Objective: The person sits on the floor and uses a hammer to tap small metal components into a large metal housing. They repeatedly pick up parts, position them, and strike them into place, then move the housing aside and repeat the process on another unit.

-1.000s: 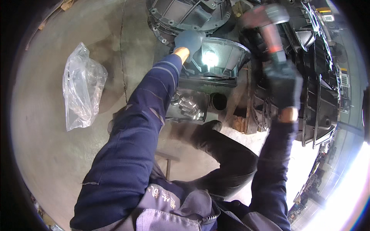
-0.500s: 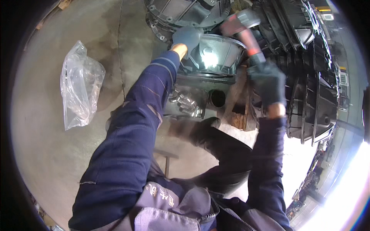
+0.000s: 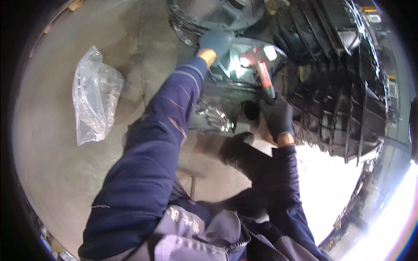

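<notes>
Gloves (image 3: 278,114) were dark grey; navy sleeves (image 3: 146,174), the left thinly striped, joined a jacket (image 3: 217,224) with grey panels (image 3: 183,249) and a zip (image 3: 240,244).

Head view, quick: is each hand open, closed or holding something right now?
Left hand: against the metal housing; open or closed cannot be told.
Right hand: closed, holding the hammer.

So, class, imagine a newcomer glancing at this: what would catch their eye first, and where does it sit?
Probably the red-handled hammer in the gloved right hand, right of upper centre, its head seen beside a bright white glare. Next might come the crumpled clear plastic bag lying on the floor at the left, and the dark ribbed castings crowding the right.
</notes>
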{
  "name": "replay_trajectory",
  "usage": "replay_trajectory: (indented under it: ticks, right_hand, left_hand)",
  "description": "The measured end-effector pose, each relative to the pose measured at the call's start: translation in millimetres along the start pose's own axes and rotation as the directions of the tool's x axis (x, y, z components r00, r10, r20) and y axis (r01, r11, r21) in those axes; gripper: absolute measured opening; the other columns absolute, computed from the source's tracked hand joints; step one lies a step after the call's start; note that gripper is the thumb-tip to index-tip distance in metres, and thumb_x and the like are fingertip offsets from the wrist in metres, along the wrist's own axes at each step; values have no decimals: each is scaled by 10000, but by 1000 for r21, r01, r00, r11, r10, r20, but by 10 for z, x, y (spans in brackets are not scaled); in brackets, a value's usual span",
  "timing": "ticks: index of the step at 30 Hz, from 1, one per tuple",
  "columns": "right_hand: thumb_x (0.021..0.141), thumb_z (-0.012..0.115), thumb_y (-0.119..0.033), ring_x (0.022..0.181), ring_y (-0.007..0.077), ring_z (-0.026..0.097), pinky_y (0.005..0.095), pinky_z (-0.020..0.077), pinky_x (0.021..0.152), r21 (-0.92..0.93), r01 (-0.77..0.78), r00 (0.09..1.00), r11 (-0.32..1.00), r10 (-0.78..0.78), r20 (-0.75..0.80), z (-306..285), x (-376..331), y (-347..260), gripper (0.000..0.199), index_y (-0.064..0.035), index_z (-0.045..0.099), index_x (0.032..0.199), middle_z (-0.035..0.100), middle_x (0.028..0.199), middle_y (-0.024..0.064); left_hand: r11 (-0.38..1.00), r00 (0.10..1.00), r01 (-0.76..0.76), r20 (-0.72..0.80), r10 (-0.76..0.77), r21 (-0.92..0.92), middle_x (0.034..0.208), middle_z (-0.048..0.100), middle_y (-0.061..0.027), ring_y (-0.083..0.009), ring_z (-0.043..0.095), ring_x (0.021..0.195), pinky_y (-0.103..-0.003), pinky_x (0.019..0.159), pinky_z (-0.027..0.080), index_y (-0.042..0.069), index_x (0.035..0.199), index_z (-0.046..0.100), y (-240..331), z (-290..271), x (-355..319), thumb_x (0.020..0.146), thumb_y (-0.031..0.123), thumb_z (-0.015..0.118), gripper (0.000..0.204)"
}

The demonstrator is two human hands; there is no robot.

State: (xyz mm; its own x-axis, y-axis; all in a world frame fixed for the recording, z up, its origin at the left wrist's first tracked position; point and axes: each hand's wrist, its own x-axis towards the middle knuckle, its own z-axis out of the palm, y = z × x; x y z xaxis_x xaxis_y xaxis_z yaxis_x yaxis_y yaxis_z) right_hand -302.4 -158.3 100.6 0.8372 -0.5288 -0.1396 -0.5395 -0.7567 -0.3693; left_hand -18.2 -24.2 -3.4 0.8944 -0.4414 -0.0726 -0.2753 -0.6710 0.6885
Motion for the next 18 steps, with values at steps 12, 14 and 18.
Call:
replay_trajectory:
  ticks: [12,14,18]
  right_hand:
    - [914,706,-338,606,196,548,357,442,549,520,-328,896,788,85,436,2402,-1229,584,238,-103,672,897,595,715,32]
    - [928,682,-378,693,233,585,389,463,614,475,-431,846,767,161,508,2626,-1191,515,290,-90,682,957,628,800,73]
    - [958,634,-460,869,306,659,453,506,744,184,-531,778,827,390,492,2815,-1050,403,420,-63,704,1076,694,970,155]
  left_hand:
    - [994,995,101,5,-102,51,1144,696,-287,-470,662,1093,-520,955,506,2,1134,726,183,-306,-127,1011,482,405,591]
    - [991,998,63,13,-65,114,1176,706,-254,-440,665,1128,-498,976,511,24,1142,735,319,-555,-198,1004,499,417,588]
    - [998,997,-40,-70,43,44,1120,713,-271,-453,673,1088,-502,960,509,25,1172,727,470,-1007,-405,1005,489,471,556]
